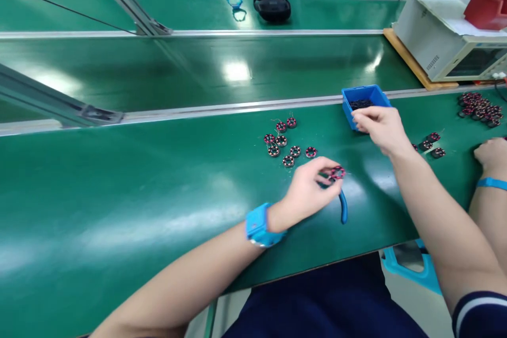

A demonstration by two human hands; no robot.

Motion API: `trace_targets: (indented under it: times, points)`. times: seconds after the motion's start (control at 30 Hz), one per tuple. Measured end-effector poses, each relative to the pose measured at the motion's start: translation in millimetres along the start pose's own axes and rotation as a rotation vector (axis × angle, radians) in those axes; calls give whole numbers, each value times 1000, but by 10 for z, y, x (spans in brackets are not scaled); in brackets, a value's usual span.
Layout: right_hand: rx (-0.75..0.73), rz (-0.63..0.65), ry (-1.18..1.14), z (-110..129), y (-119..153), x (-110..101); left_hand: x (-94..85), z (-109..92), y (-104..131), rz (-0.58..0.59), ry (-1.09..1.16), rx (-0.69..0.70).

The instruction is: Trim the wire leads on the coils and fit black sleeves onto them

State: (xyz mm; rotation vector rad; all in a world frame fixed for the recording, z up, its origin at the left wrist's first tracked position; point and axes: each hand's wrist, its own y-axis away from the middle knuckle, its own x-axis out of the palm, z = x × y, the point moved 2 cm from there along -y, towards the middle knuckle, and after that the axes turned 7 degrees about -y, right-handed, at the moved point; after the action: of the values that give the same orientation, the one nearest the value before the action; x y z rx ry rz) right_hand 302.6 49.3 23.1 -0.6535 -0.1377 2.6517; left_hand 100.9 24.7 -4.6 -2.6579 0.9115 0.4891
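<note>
While its fingers pinch a small round coil part [338,172] with red windings at their tips, the left hand [311,187] hovers just above the green bench [119,195], closed on that part, a blue wrist strap [259,225] around its wrist. Just beside the hand at about five o'clock lies a blue-handled tool [343,207], partly hidden under the fingers, so whether the hand touches it cannot be told. At eleven o'clock from the left hand, a loose cluster of coil parts [285,142] of the same kind rests flat on the bench, near but apart from the hand. At two o'clock from the left hand, the right hand [379,124] reaches out over the near edge of a small blue bin [363,96] holding dark small pieces; its fingers are curled downward, and whether they grip anything cannot be told. Beyond the right hand at three o'clock lie three more coil parts [431,144], and farther toward two o'clock a heap of coil parts [480,108] sits by the bench's far rail. At the right edge, another person's hand [492,154] with a blue band rests on the bench. Across the glossy conveyor belt [198,71], at twelve o'clock, sits a black object [272,5], and at one o'clock a beige instrument [443,42].
</note>
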Motion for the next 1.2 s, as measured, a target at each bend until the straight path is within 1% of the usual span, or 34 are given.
trace_targets:
  times: [0.03, 0.07, 0.1, 0.17, 0.2, 0.27, 0.33, 0.43, 0.53, 0.67, 0.77, 0.9, 1.2]
  points:
    - [20, 52, -219, 36, 179, 115, -114, 80, 93, -54, 55, -80]
    - [63, 112, -366, 61, 354, 241, -203, 157, 175, -93, 89, -150]
    - [116, 137, -464, 74, 510, 359, -268, 221, 243, -129, 111, -203]
    - [204, 134, -557, 63, 725, 536, -322, 302, 334, -156, 145, -271]
    - [232, 127, -569, 44, 777, 585, -317, 316, 358, -151, 164, -289]
    - [265, 123, -568, -6, 793, 604, -271, 305, 374, -106, 208, -319]
    - [283, 141, -561, -46, 752, 558, -213, 272, 368, -41, 251, -342]
    - [272, 191, -548, -47, 725, 490, -174, 244, 356, -11, 307, -370]
    - [254, 210, -543, -1, 775, 501, -196, 259, 351, -58, 361, -399]
    - [287, 239, -552, 31, 844, 582, -244, 292, 330, -130, 385, -404]
    - [297, 225, -556, 14, 851, 619, -258, 311, 307, -160, 383, -404]
    - [299, 189, -572, -23, 841, 640, -253, 322, 296, -163, 377, -410]
    - [274, 182, -575, -40, 861, 673, -250, 334, 308, -160, 346, -402]
